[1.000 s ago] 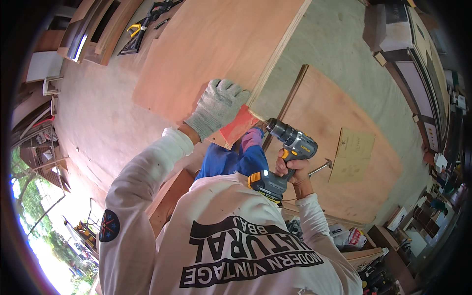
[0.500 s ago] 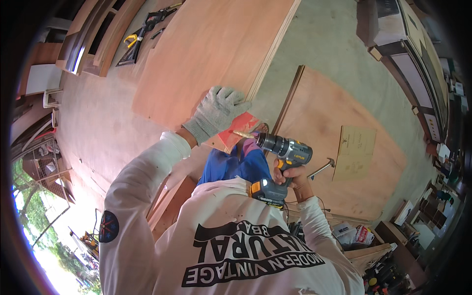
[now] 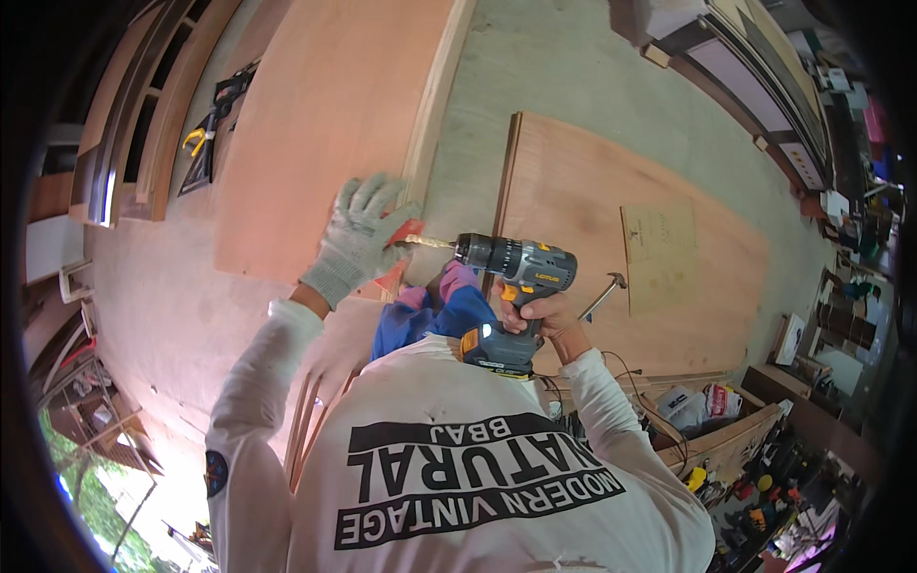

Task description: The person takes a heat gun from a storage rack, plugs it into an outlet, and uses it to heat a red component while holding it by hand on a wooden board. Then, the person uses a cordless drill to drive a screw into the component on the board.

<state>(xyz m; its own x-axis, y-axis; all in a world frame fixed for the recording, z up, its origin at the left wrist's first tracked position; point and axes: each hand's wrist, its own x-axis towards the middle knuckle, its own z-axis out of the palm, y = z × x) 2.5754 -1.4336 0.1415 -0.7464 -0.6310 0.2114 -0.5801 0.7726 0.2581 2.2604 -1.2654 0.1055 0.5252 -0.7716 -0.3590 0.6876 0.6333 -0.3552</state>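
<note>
In my bare right hand (image 3: 537, 318) is a grey and black cordless drill (image 3: 516, 267), with fingers wrapped round its grip below the chuck. Its long gold-coloured drill bit (image 3: 432, 242) points left, the tip close to my left hand; whether it touches anything I cannot tell. My left hand (image 3: 361, 239), in a grey knit glove, lies over the near right corner of a reddish-brown wooden panel (image 3: 315, 124), fingers apart. A red sheet or patch (image 3: 407, 230) shows beside and below the glove, mostly covered by it.
To the right a second wooden panel (image 3: 573, 172) bears a flat cardboard piece (image 3: 659, 244) and a hammer (image 3: 602, 294). A black tool with a yellow handle (image 3: 205, 138) lies at the far left. Wooden frames (image 3: 143, 115) stand beyond it; a cabinet (image 3: 745, 86) is far right.
The view has shifted, so the panels sit further left. My left hand has moved over the red patch, now mostly hidden. The drill has come level, its bit nearer the glove.
</note>
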